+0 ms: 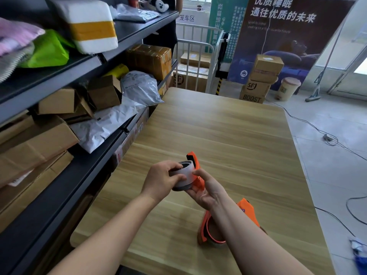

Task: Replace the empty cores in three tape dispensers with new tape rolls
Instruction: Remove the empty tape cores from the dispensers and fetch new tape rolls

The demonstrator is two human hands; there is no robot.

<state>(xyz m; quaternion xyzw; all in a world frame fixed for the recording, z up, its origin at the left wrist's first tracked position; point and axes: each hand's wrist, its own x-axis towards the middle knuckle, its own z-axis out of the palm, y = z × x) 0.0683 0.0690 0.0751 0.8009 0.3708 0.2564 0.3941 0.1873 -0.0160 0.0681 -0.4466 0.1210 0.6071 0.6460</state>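
Observation:
Above the wooden table (228, 126) I hold an orange tape dispenser (195, 165) with a pale, translucent tape roll (183, 176) sitting on it. My left hand (162, 180) grips the roll from the left, fingers curled over its rim. My right hand (207, 188) cups the dispenser from below and the right, thumb against the roll. A second orange dispenser (248, 212) lies on the table under my right forearm, with a brownish roll or core (214, 230) inside; the arm hides part of it.
Dark metal shelves (83, 70) packed with cardboard boxes and plastic mailers run along the left table edge. Stacked boxes (262, 78), a white cart and a bucket stand beyond the far end. Cables trail over the floor at right.

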